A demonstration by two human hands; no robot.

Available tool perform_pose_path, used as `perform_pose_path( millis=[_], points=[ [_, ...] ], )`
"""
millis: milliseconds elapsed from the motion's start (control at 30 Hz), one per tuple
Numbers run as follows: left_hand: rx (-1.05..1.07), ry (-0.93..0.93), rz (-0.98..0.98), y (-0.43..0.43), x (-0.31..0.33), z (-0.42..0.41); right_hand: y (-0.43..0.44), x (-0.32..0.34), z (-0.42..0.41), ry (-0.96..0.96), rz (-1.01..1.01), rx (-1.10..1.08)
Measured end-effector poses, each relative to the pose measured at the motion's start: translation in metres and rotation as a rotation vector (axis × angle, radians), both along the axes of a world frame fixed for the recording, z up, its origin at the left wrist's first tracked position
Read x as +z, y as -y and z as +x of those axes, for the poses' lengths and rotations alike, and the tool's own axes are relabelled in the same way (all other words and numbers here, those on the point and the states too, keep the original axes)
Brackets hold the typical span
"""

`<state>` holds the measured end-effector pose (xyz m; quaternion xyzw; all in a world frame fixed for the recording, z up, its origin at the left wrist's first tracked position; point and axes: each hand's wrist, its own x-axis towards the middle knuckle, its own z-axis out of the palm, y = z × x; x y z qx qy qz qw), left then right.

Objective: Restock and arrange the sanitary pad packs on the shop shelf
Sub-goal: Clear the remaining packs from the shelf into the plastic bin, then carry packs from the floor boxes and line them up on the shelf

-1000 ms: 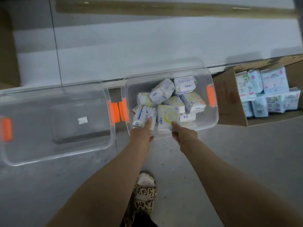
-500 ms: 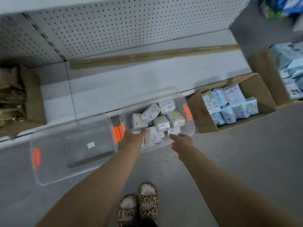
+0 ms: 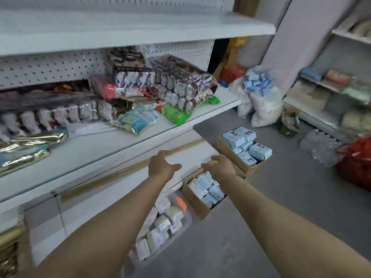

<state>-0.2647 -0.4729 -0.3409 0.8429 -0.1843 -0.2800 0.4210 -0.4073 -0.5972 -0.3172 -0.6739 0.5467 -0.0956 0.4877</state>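
White sanitary pad packs (image 3: 160, 227) lie loose in a clear plastic bin (image 3: 185, 222) on the floor, under my forearms. A cardboard box (image 3: 193, 199) of pale blue packs stands to its right, and a second box (image 3: 236, 159) of packs stands further back. My left hand (image 3: 161, 164) hovers with fingers spread and nothing in it, above the white bottom shelf (image 3: 188, 157). My right hand (image 3: 220, 164) is open and empty too, above the nearer box's far edge.
The middle shelf (image 3: 112, 145) holds wrapped snack multipacks (image 3: 176, 85), a green bag (image 3: 176, 115) and gold foil bags (image 3: 30, 145). White sacks (image 3: 263, 105) with blue packs stand in the far corner. A red bag (image 3: 357, 165) and another shelving unit (image 3: 329, 101) are at right.
My view has swung up from the bin to the shelves. Both hands have lifted off the packs in the bin and now hang empty above the bottom shelf and the box.
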Motion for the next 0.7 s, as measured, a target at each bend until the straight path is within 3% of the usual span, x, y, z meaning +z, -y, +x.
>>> perform_pose_path(
  millis=[167,300,700],
  points=[
    [-0.223,0.329,-0.091,0.051,0.129,-0.031,0.024,0.123,-0.051,-0.067,-0.319,0.076],
    [-0.345,0.572,-0.125,0.087,0.196,-0.055,0.046,0.193,-0.086,-0.191,-0.564,0.138],
    [-0.499,0.931,-0.119,0.198,0.275,-0.119,0.14,0.283,-0.176,-0.357,-0.773,0.086]
  ],
)
